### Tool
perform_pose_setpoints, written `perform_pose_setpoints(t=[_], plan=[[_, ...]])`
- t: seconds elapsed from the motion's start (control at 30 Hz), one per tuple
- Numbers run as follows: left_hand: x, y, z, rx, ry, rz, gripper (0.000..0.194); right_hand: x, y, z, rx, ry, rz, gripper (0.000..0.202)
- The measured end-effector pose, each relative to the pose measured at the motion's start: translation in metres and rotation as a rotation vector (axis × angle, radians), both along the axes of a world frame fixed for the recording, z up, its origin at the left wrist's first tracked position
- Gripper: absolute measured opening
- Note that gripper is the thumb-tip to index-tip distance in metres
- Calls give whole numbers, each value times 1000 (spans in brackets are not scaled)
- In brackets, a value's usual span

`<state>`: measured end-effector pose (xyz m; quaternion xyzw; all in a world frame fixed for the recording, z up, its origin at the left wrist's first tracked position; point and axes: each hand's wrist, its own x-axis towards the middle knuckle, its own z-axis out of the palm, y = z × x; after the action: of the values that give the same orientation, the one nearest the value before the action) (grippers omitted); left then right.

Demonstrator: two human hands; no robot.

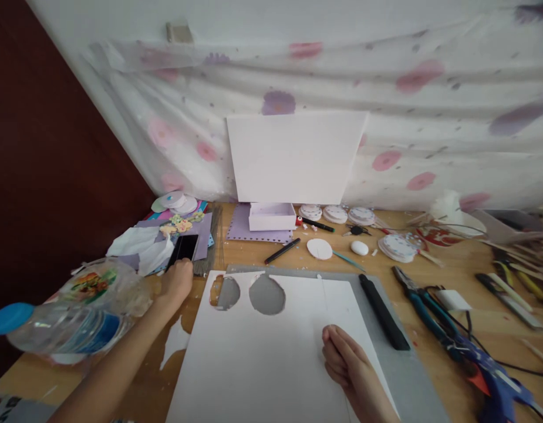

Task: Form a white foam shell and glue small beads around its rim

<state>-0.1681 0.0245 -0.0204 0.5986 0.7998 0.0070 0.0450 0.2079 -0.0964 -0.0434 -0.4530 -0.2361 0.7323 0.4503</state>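
Note:
My left hand (179, 280) is closed at the near end of a black phone-like object (185, 247), which lies on the papers at the left; whether the fingers grip it is hard to make out. Over the right part of a large white sheet (262, 358), my right hand (344, 358) is closed, and its fingertips are pressed together. Anything between them is too small to tell. Two round holes are cut near the sheet's far edge. A grey mat (412, 382) lies beneath the sheet, with a black bar-shaped object (383, 311) on it.
A plastic bottle (73, 329) lies at the left. Behind the sheet are a white box (272, 217), an upright white board (295, 158), a black pen (282, 251) and a white disc (319, 249). Pliers (425, 305) and a blue glue gun (495, 376) lie at the right.

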Motion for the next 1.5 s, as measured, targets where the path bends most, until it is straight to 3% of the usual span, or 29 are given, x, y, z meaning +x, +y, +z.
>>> perform_pose_setpoints(t=[0.13,0.23,0.33,0.4,0.47,0.53,0.63,0.73,0.8,0.87,0.9,1.0,1.1,1.27,1.5], plan=[[7,-2,3,-11,79,-3,26,3,-6,2,12,-3,-17,34],[4,-2,14,10,84,-37,22,9,-10,3,23,-18,-39,34],[6,-3,43,77,72,-73,21,12,-10,8,59,-42,-65,33],[22,-8,69,174,0,-118,19,9,-5,17,136,-83,-79,30],[54,-16,93,427,-368,-184,16,-2,4,31,254,-131,-71,28],[98,-30,106,495,-806,-234,20,-17,13,47,356,-135,-31,29],[165,-50,97,423,-1162,-322,20,-41,21,62,383,10,64,28],[190,-52,66,237,-1205,-429,23,-50,20,59,266,202,139,27],[171,-36,47,164,-1063,-427,27,-43,18,47,178,253,104,27],[128,-11,35,226,-615,-220,28,-29,14,30,112,257,33,27],[101,2,30,256,-507,-114,31,-21,13,22,85,257,3,27],[23,37,18,284,-295,142,57,-2,9,-1,25,250,-51,29],[-24,55,4,243,-156,309,78,6,7,-15,-5,250,-68,30],[-43,70,-16,199,-31,275,77,8,9,-21,-35,266,-72,29],[-47,73,-16,169,51,210,72,7,13,-21,-56,295,-93,29]])
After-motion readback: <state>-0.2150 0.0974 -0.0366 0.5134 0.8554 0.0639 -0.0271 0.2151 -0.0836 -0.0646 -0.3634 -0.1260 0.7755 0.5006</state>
